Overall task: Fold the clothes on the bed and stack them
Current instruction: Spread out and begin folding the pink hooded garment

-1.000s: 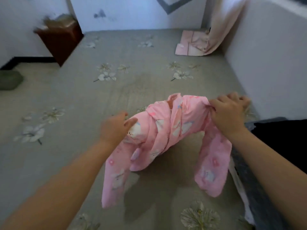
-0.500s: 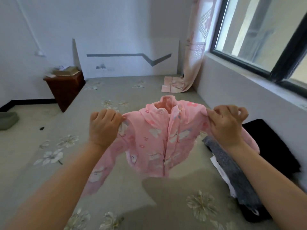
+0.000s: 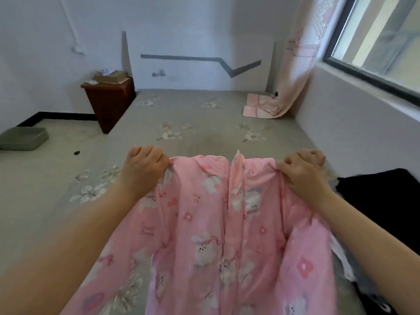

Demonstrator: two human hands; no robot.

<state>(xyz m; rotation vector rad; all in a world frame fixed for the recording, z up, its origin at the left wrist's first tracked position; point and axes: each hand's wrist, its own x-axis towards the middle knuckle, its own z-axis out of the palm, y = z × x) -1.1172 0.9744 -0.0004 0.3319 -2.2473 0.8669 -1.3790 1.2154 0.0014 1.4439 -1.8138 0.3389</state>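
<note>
A pink jacket (image 3: 211, 228) printed with white bunnies hangs spread out in front of me above the grey flowered bed (image 3: 181, 114). My left hand (image 3: 143, 169) grips its left shoulder and my right hand (image 3: 304, 173) grips its right shoulder, both at the same height. The front opening runs down the middle and both sleeves hang down at the sides. A pile of dark clothes (image 3: 381, 201) lies on the bed at the right, partly hidden by my right arm and the jacket.
A folded pink cloth (image 3: 259, 108) lies at the bed's far right corner under a pink curtain (image 3: 297, 53). A brown bedside cabinet (image 3: 109, 101) stands left of the bed. A green basin (image 3: 22, 138) sits on the floor. The wall and window close off the right side.
The jacket was bunched low over the bed, then lifted. Now it is pulled wide and flat between my hands and hangs closer to me, filling the lower view.
</note>
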